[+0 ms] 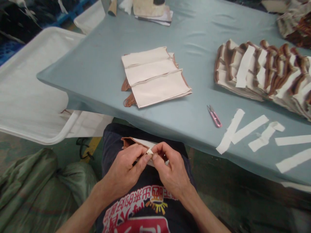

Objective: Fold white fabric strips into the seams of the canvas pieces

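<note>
Over my lap, a cream piece of fabric with a brown lining (128, 141) is pinched between both hands. My left hand (130, 163) grips its folded edge with thumb and forefinger. Right beside it, my right hand (168, 163) pinches the same fold, fingertips nearly touching the left ones. The hands cover most of the piece, so its full shape is hidden. On the table ahead lies a small stack of cream folded fabric pieces (156, 76), brown cords or strips sticking out at its left side.
Pink thread snips (214, 116) lie on the blue-green table cover (199, 94), near several white strips (230, 131). A long row of brown and cream bundled pieces (264, 69) sits at right. A white plastic bin (55, 132) stands left, above green sacks (34, 191).
</note>
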`<move>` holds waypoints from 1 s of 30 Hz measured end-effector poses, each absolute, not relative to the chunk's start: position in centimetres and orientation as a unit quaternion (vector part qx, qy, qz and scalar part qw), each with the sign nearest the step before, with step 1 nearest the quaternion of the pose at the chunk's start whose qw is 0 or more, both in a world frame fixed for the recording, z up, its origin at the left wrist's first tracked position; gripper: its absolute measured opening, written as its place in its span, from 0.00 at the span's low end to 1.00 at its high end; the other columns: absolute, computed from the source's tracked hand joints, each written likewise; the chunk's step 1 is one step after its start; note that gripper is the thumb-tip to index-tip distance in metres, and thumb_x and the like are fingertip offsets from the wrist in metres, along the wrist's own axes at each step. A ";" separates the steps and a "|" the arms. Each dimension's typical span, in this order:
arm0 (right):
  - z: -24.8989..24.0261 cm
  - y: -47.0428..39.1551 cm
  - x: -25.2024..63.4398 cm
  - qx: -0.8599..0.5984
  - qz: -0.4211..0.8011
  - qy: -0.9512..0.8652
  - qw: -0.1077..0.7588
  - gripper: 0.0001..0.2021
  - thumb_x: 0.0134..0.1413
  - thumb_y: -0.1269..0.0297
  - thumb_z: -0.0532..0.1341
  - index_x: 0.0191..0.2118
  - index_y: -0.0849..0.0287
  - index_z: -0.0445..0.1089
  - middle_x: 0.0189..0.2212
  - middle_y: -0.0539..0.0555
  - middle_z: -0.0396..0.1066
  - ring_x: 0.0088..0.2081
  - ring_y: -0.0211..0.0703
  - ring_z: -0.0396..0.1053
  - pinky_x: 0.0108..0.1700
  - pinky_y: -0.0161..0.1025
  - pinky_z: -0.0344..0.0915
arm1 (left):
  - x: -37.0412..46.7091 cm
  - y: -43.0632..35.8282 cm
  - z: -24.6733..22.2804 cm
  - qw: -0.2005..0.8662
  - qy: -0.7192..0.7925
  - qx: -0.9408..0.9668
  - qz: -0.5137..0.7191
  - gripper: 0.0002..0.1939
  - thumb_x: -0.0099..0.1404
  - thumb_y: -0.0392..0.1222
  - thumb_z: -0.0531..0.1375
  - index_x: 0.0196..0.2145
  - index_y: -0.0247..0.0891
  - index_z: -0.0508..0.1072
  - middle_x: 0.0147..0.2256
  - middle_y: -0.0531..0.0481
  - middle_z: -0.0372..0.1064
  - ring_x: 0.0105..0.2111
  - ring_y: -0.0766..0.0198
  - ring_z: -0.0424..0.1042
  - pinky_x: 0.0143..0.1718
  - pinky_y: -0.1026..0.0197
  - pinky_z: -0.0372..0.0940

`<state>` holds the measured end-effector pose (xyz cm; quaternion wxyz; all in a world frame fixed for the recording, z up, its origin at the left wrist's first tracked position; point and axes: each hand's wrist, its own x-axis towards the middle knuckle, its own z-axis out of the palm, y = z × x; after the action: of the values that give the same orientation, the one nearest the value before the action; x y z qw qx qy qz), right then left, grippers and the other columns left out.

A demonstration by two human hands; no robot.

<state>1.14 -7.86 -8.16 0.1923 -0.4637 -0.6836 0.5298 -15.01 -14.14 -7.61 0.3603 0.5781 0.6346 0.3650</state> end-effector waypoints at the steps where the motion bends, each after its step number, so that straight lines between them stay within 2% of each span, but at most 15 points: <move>1: -8.1 -7.8 1.2 -0.464 0.528 -0.685 0.191 0.08 0.60 0.63 0.56 0.31 0.57 0.69 0.23 0.47 0.69 0.24 0.37 0.65 0.28 0.35 0.59 | -15.0 -14.2 -7.7 0.354 0.628 0.583 0.374 0.14 0.75 0.40 0.56 0.30 0.38 0.73 0.28 0.53 0.73 0.29 0.65 0.70 0.34 0.63 0.63; 8: -8.6 -8.2 1.0 -0.433 0.428 -0.751 0.255 0.07 0.60 0.66 0.56 0.31 0.57 0.70 0.23 0.47 0.70 0.23 0.37 0.65 0.28 0.35 0.59 | -14.8 -14.3 -8.2 0.421 0.647 0.500 0.392 0.14 0.72 0.43 0.58 0.29 0.38 0.76 0.26 0.54 0.74 0.26 0.66 0.70 0.30 0.65 0.63; 11: -8.9 -8.6 0.5 -0.424 0.405 -0.768 0.257 0.07 0.60 0.67 0.57 0.32 0.57 0.71 0.24 0.48 0.72 0.24 0.37 0.66 0.29 0.35 0.58 | -13.8 -14.3 -8.2 0.431 0.691 0.399 0.421 0.15 0.66 0.43 0.56 0.23 0.39 0.71 0.22 0.55 0.68 0.23 0.66 0.65 0.26 0.64 0.60; 15: -8.9 -9.0 -0.1 -0.433 0.410 -0.764 0.246 0.07 0.62 0.66 0.58 0.33 0.58 0.72 0.25 0.48 0.73 0.25 0.37 0.68 0.31 0.36 0.58 | -12.4 -14.1 -8.6 0.390 0.725 0.323 0.467 0.15 0.64 0.45 0.55 0.20 0.41 0.63 0.20 0.57 0.61 0.23 0.66 0.60 0.26 0.63 0.57; 19: -8.8 -9.2 -0.2 -0.445 0.457 -0.736 0.225 0.08 0.61 0.63 0.59 0.32 0.58 0.70 0.21 0.45 0.66 0.21 0.35 0.62 0.26 0.34 0.55 | -12.0 -14.1 -9.5 0.374 0.730 0.309 0.482 0.19 0.67 0.50 0.56 0.21 0.42 0.60 0.21 0.58 0.55 0.23 0.67 0.56 0.26 0.63 0.55; 22: -8.8 -9.2 -0.1 -0.451 0.462 -0.729 0.226 0.06 0.60 0.64 0.58 0.33 0.58 0.71 0.20 0.44 0.64 0.20 0.34 0.60 0.25 0.34 0.54 | -12.4 -14.1 -10.1 0.411 0.710 0.300 0.486 0.21 0.70 0.53 0.54 0.22 0.41 0.61 0.21 0.58 0.55 0.22 0.68 0.54 0.24 0.63 0.54; 26: -8.8 -8.9 0.3 -0.431 0.455 -0.734 0.261 0.06 0.58 0.65 0.59 0.34 0.58 0.72 0.22 0.45 0.68 0.22 0.35 0.64 0.28 0.33 0.58 | -13.5 -14.3 -9.9 0.477 0.670 0.301 0.482 0.25 0.71 0.59 0.56 0.22 0.39 0.64 0.21 0.57 0.56 0.20 0.68 0.52 0.20 0.63 0.53; 30: -8.8 -8.1 0.9 -0.409 0.481 -0.727 0.270 0.06 0.58 0.66 0.59 0.36 0.58 0.72 0.26 0.47 0.71 0.25 0.36 0.67 0.31 0.33 0.62 | -14.3 -14.3 -9.0 0.490 0.643 0.342 0.479 0.26 0.73 0.58 0.56 0.23 0.37 0.69 0.22 0.56 0.58 0.22 0.68 0.53 0.22 0.64 0.52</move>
<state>0.94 -8.12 -8.80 0.2696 -0.4088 -0.7274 0.4807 -14.29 -14.29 -8.98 0.4900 0.3419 0.6431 0.4790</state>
